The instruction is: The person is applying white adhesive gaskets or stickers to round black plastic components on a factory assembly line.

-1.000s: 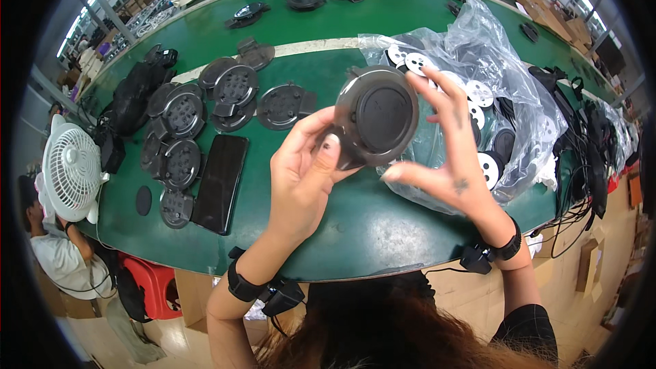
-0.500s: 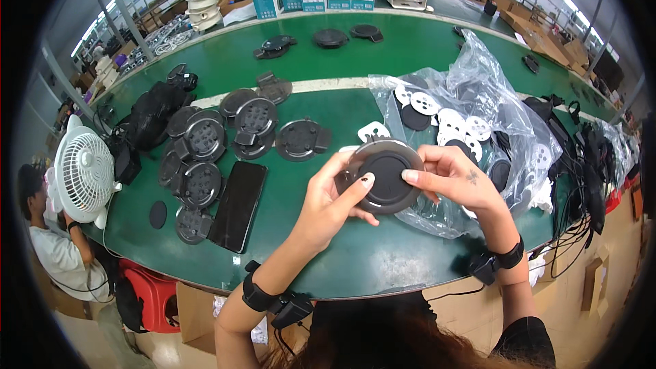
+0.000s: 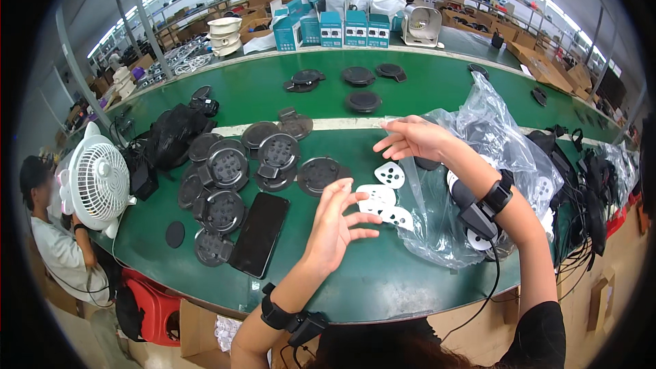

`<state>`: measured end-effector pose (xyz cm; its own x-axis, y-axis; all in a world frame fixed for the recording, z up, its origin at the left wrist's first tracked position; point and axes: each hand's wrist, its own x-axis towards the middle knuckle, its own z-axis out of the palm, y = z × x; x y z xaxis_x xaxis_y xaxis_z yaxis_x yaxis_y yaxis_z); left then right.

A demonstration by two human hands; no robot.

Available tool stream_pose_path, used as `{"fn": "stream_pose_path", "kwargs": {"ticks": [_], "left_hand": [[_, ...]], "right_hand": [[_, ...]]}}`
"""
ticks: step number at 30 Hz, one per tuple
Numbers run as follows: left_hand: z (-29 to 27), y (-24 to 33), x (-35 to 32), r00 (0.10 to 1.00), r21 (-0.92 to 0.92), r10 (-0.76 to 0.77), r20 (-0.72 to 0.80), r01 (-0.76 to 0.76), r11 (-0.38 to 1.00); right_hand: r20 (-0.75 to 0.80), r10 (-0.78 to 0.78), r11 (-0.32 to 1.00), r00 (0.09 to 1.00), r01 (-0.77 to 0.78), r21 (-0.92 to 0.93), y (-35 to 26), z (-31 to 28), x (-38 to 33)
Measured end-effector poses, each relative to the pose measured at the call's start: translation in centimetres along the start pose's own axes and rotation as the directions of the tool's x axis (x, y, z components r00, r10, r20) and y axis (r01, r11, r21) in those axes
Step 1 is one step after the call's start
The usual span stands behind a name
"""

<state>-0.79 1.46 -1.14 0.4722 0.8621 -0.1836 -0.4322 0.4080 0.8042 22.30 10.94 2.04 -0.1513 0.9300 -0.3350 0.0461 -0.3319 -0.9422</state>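
Observation:
My left hand [image 3: 333, 227] is empty, its fingers spread above the green table beside several white pieces with holes [image 3: 376, 195]. Farther forward, my right hand [image 3: 422, 139] reaches out with its fingers apart and nothing in them, next to a clear plastic bag [image 3: 441, 232] holding more white and black discs. Just beyond that hand, a round black disc-shaped part [image 3: 363, 102] lies on the far green surface. Left of my left hand, several dark round parts with transparent rims [image 3: 226, 163] lie in overlapping piles, and a black phone [image 3: 259, 236] is flat on the table.
A white fan [image 3: 101, 181] and a black plastic bag [image 3: 172, 137] stand at the left. Black cables [image 3: 581, 195] hang over the right edge. More black discs [image 3: 358, 76] lie on the far surface, with teal boxes [image 3: 332, 29] behind. A seated person [image 3: 58, 246] is at far left.
Both hands have let go of the round black part, which now lies on the far surface. My right hand has moved forward; my left has opened. The whole view has shifted.

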Motion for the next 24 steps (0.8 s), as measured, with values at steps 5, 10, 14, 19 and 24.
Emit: {"fn": "stream_pose_path", "kwargs": {"ticks": [5, 10, 14, 19, 24], "left_hand": [[0.0, 0.0, -0.2, 0.996, 0.002, -0.063, 0.07, 0.063, 0.998], [0.1, 0.1, -0.1, 0.981, 0.053, -0.127, 0.149, 0.121, 0.991], [0.1, 0.1, 0.0, 0.975, 0.104, -0.161, 0.152, 0.146, 0.984], [0.1, 0.0, 0.2, 0.966, 0.096, -0.201, 0.161, 0.187, 0.978], [0.2, -0.1, 0.1, 0.96, 0.093, -0.221, 0.174, 0.207, 0.974]], "right_hand": [[-0.058, -0.206, 0.878, 0.977, 0.159, -0.453, -2.1, -3.9, 6.6], [-0.058, -0.429, -0.005, 0.902, -0.066, -0.998, -3.7, -7.0, 14.9], [-0.001, -0.287, -0.409, 0.958, -0.123, -0.904, -2.9, -8.3, 18.0], [0.027, -0.341, -0.1, 0.94, -0.008, -0.995, -2.4, -9.6, 20.9], [0.049, -0.374, -0.04, 0.926, 0.037, -0.999, -2.0, -10.4, 21.5]]}}
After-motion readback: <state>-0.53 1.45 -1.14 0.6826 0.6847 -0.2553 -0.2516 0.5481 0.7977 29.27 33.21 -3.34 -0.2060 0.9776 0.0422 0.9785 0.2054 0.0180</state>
